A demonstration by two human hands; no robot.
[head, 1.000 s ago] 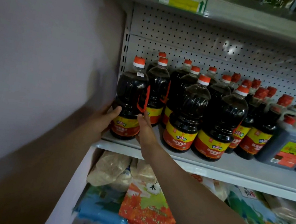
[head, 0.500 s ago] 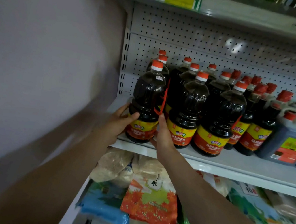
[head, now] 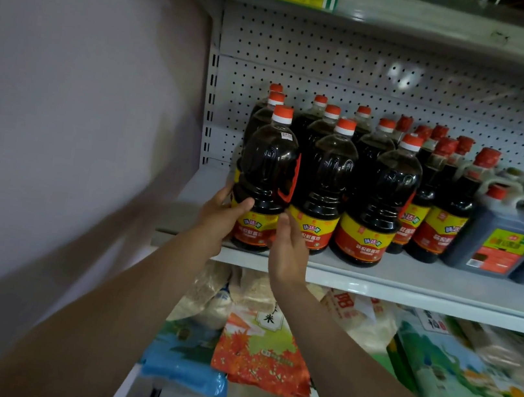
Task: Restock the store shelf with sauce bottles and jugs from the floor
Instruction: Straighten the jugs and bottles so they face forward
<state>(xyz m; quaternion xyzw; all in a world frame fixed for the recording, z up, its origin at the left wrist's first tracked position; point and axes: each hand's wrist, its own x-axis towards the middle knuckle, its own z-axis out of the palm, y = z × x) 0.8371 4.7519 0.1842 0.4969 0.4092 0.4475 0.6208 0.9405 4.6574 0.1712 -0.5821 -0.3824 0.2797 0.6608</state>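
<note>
Now left hand (head: 222, 218) cups the left side of the front-left sauce bottle (head: 264, 181), thumb on its label; bottle upright at shelf (head: 411, 282) front edge; right hand (head: 290, 250) flat, fingers straight against its right side.

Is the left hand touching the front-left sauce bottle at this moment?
Touching. The head view shows the left hand wrapped around the lower left side of the front-left sauce bottle, thumb lying across the top edge of its label with no gap visible.

Dark sauce bottle (head: 265, 178) with orange-and-white cap, yellow-and-red label; white perforated back panel (head: 374, 75); grey shelf (head: 411, 282).
</note>
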